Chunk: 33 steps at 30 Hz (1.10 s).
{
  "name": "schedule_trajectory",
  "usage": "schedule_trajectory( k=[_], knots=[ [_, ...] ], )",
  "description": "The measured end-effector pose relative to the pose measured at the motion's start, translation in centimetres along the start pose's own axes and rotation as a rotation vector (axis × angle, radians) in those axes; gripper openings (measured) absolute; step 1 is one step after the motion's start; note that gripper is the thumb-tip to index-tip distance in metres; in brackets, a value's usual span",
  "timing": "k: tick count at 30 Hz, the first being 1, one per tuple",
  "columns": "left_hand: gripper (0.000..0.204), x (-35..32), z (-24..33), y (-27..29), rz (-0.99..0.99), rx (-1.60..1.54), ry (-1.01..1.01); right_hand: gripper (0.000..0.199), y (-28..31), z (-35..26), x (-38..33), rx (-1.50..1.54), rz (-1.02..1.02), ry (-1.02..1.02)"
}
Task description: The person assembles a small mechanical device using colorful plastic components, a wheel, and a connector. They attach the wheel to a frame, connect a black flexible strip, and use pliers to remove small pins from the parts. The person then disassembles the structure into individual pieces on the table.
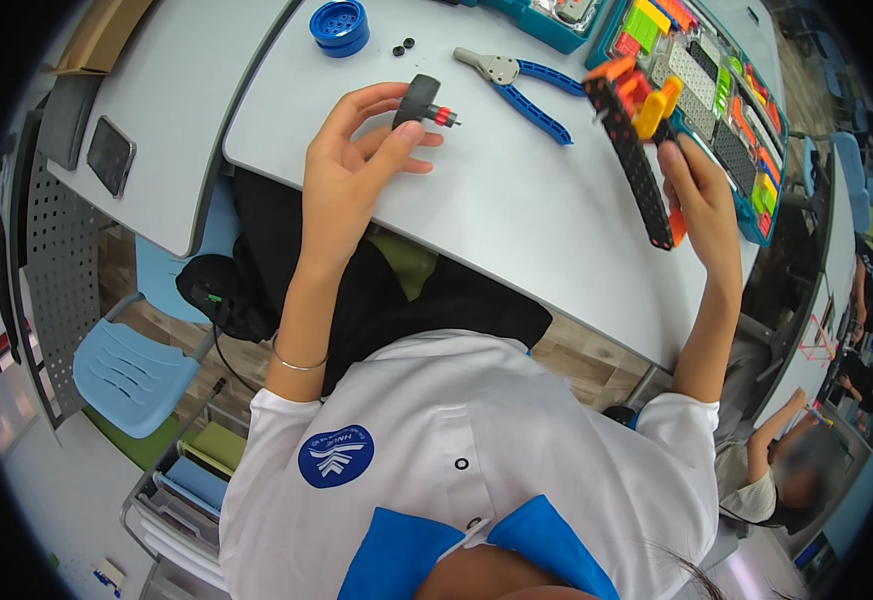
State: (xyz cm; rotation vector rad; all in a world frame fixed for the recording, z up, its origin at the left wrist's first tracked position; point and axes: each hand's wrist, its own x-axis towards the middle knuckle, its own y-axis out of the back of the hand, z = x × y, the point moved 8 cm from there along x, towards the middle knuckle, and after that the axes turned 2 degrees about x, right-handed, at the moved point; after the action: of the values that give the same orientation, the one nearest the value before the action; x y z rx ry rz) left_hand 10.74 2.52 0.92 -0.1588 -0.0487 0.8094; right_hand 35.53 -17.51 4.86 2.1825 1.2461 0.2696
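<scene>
A smooth white worktop [517,220] carries blue-handled pliers [503,69], handles spread. Left of the pliers lie two small black pieces [398,50] and, farther left, a round blue piece [340,30]. Right of the pliers sits an open teal case [754,224] of colourful parts; beyond the pliers, another teal container [535,28].

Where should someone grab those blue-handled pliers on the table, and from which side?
Probably around both blue handles, coming from above and the person's right: the pliers lie flat, handles spread to the right, metal head pointing left. The right hand, nearest that end, holds a black perforated beam assembly, so it would likely need freeing first.
</scene>
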Motion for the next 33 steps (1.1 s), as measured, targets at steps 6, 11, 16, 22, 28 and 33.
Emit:
schedule_trajectory(
  k=[6, 11, 16, 22, 28, 33],
  knots=[
    [0.04, -0.9, -0.2, 0.2, 0.039, -0.025, 0.024, 0.029, -2.1, -1.2, -1.2, -0.411, -0.141, 0.272],
    [0.04, -1.4, -0.2, -0.6, 0.064, 0.005, 0.015, 0.033, -3.3, -1.4, -1.0, -0.328, -0.148, 0.22],
    [0.04, -1.7, -0.2, -1.1, 0.076, 0.018, -0.01, 0.04, -2.6, -1.8, -1.0, -0.319, -0.017, 0.257],
    [0.038, -2.2, 0.4, -1.8, 0.071, -0.024, -0.065, 0.033, -3.2, -9.3, -1.7, -0.294, 0.185, 0.62],
    [0.034, -2.7, 0.6, -1.6, 0.051, -0.113, -0.042, 0.024, -9.5, -12.9, 0.4, -0.236, 0.101, 0.757],
    [0.03, -3.3, 0.1, 0.4, 0.11, -0.159, -0.036, 0.019, -11.7, -13.8, 1.2, -0.245, 0.093, 0.799]
  ],
)
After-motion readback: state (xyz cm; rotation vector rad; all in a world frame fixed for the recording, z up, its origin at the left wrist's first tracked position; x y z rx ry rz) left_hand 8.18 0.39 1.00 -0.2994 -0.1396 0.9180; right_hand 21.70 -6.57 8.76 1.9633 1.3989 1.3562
